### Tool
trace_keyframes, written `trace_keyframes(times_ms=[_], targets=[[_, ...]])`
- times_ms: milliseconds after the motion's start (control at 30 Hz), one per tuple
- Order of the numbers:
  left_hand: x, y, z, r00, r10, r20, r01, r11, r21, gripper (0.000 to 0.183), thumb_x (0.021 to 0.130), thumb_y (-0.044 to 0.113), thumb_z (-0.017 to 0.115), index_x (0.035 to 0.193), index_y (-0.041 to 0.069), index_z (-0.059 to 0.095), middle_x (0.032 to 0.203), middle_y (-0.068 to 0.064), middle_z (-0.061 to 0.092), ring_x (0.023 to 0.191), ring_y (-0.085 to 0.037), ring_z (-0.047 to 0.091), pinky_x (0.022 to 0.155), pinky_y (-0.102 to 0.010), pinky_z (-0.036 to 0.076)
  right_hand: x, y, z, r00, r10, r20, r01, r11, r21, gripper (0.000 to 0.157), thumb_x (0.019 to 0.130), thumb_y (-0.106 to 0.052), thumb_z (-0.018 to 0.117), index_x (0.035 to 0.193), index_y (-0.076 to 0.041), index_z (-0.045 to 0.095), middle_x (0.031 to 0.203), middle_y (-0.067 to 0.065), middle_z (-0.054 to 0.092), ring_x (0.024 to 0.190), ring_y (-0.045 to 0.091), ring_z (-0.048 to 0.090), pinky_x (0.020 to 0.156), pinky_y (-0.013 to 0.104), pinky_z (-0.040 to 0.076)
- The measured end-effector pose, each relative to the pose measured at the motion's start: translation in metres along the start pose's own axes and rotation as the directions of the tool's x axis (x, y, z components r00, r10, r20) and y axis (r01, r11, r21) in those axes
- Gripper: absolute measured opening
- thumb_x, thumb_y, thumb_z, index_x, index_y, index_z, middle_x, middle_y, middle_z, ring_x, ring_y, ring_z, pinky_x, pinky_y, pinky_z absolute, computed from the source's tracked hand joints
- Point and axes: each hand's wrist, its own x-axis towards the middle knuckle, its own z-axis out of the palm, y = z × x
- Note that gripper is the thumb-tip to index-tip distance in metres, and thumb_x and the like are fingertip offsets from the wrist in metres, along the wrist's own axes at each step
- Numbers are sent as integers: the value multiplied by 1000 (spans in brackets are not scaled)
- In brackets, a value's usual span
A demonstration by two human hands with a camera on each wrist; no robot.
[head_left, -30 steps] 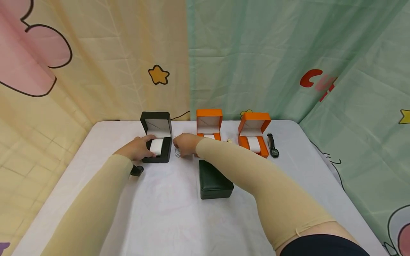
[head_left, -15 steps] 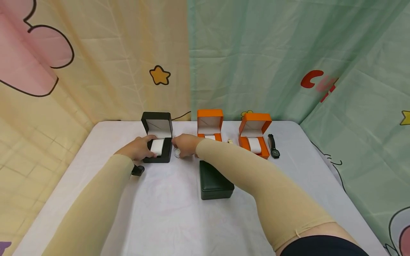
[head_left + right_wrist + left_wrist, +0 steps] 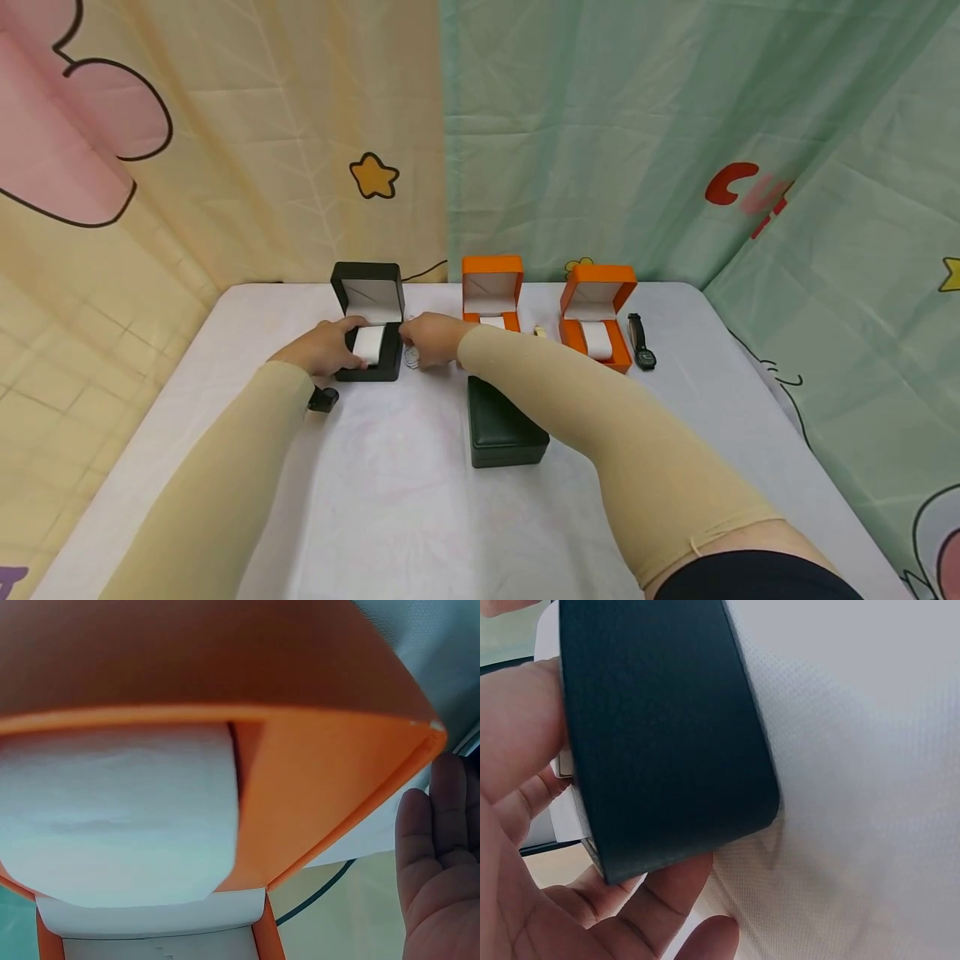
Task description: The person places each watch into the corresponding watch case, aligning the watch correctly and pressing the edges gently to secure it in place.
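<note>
A black watch box [image 3: 390, 354] stands at the table's back left, lid raised, with a white cushion [image 3: 368, 345] inside. My left hand [image 3: 326, 346] grips its left side; in the left wrist view the fingers [image 3: 660, 900] curl round the dark wall's corner. Close to the box's right side, my right hand [image 3: 431, 337] holds a silver wristwatch [image 3: 412, 357], its dial showing below the hand and its middle covered. The outer fingers [image 3: 420, 840] look straight in the right wrist view; thumb and index are hidden there.
Two orange watch boxes [image 3: 491, 265] stand with lids raised, one partly behind my right sleeve. A black wristwatch [image 3: 642, 350] lies at the right; a gold-coloured one [image 3: 539, 332] peeks past the sleeve. A dark green box [image 3: 506, 425], lid down, lies nearer me under that forearm.
My right hand and the silver wristwatch have shifted slightly left, nearer the black watch box. The left hand and the boxes stay put.
</note>
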Motion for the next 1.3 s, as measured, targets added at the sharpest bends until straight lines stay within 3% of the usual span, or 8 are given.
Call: trace_keyframes(times_ms=[500, 900, 1300], targets=[[1, -1, 0, 1000, -15, 13, 15, 1000, -6, 80, 92, 30, 80, 160, 19, 38, 139, -35, 46, 110, -40, 53, 86, -44, 47, 7, 4, 1, 999, 31, 21, -32, 999, 21, 34, 90, -20, 81, 118, -16, 62, 106, -1, 67, 98, 19, 61, 90, 28, 54], [0, 0, -1, 1000, 21, -3, -21, 1000, 0, 81, 90, 28, 82, 158, 17, 40, 131, -35, 51, 105, -38, 55, 84, -42, 47, 5, 4, 1, 1000, -4, 29, 6, 999, -49, 35, 93, -17, 76, 126, -13, 67, 118, 1, 71, 103, 18, 62, 101, 29, 54], [3, -2, 1, 1000, -4, -8, 4, 1000, 29, 81, 90, 30, 81, 159, 19, 39, 139, -36, 44, 110, -40, 52, 91, -50, 48, -11, 4, -20, 1000, 0, -21, 1, 999, 48, 36, 93, -12, 73, 129, -13, 69, 122, 1, 71, 109, 18, 63, 103, 30, 53]])
